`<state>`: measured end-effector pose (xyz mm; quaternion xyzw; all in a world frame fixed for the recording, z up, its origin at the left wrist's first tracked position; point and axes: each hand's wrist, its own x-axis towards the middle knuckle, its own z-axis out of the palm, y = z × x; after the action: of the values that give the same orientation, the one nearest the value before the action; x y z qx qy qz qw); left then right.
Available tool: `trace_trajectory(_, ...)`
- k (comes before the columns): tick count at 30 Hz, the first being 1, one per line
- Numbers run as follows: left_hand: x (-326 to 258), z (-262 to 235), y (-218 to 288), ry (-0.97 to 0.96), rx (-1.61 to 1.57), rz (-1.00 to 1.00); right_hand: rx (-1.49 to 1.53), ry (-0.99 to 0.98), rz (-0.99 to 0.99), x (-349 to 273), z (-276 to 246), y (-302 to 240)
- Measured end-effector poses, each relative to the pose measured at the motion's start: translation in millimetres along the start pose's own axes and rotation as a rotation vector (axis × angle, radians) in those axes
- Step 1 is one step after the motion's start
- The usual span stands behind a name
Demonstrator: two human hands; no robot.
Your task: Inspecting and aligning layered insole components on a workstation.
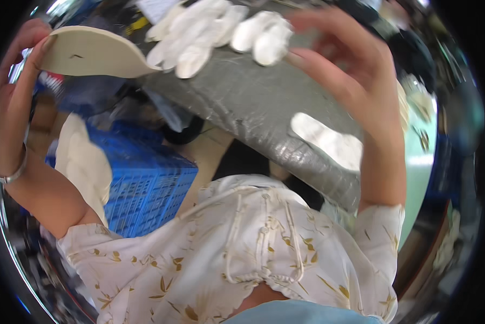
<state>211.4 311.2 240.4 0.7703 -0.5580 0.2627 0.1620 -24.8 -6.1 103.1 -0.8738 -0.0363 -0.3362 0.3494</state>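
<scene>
At the upper left, my left hand is closed on one end of a cream-coloured insole. The insole is curved, with a small dark mark on it. My right hand reaches over the grey work table, slightly blurred. Its thumb and forefinger are apart at the edge of a pair of white insoles; I cannot tell whether they touch. Beside that pair lies a heap of white insoles. A single white insole rests nearer me, partly behind my right forearm.
The grey-covered table spans the middle. Below left stands a blue plastic crate with a stack of cream sheets beside it. Scissors lie on a pale green surface at the right.
</scene>
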Motion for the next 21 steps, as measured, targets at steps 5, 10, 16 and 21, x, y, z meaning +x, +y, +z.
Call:
trace_trajectory(5,64.0,109.4,97.6,-0.132,-0.503,0.393,-0.244,-0.046,-0.013,22.3,-37.3,-67.1)
trace_trajectory(10,88.7,190.3,163.8,0.007,-0.763,0.584,-0.468,-0.12,0.297,0.2,-69.2,-78.7)
trace_trajectory(16,48.5,310.7,206.6,-0.084,-1.628,0.027,-0.387,0.206,0.392,-52.6,-97.0,-57.5)
trace_trajectory(21,-27.2,373.5,225.5,-0.741,-2.334,-0.598,-0.101,0.433,0.256,-92.4,-123.1,-31.2)
